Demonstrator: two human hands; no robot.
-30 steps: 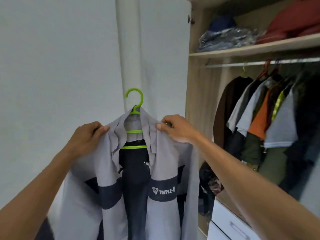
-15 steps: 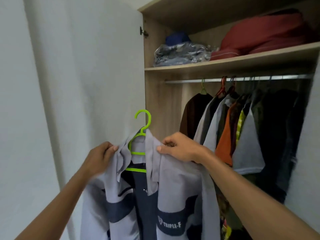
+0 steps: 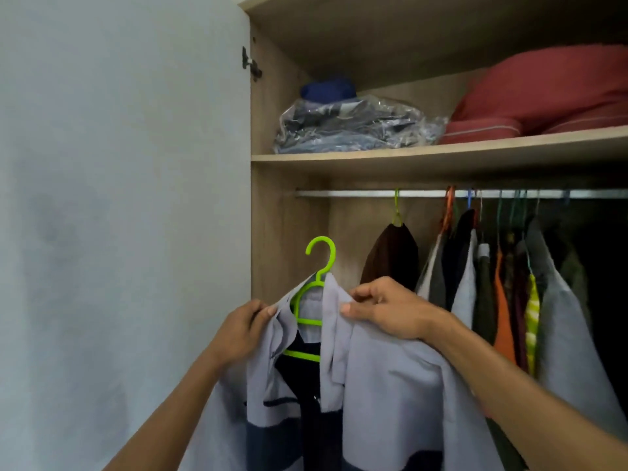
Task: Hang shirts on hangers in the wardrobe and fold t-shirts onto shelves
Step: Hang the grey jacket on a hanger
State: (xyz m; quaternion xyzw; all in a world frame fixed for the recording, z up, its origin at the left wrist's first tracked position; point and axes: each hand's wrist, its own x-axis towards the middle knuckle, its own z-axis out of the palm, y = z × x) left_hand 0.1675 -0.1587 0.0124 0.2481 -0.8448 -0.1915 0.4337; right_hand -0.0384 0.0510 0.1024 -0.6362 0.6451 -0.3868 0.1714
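Two hands, left hand (image 3: 243, 329) and right hand (image 3: 387, 309), pinch my grey shirt (image 3: 384, 385) on its green hanger (image 3: 314, 294); I see the shirt's bottom cut off, the rail's (image 3: 356, 193) right end lost in shadow.

Two hands are showing: left hand (image 3: 243, 329), right hand (image 3: 390, 309). One grey shirt (image 3: 384, 385) is sitting on one bright green hanger (image 3: 314, 294), near. One rail (image 3: 339, 193) is running across the far wardrobe with a crowded row of hanging garments (image 3: 503, 294), too overlapped to count; one shelf (image 3: 441, 156) above is carrying one plastic-wrapped bundle (image 3: 356, 129), one blue item (image 3: 328, 88) and two red cushions (image 3: 543, 86).
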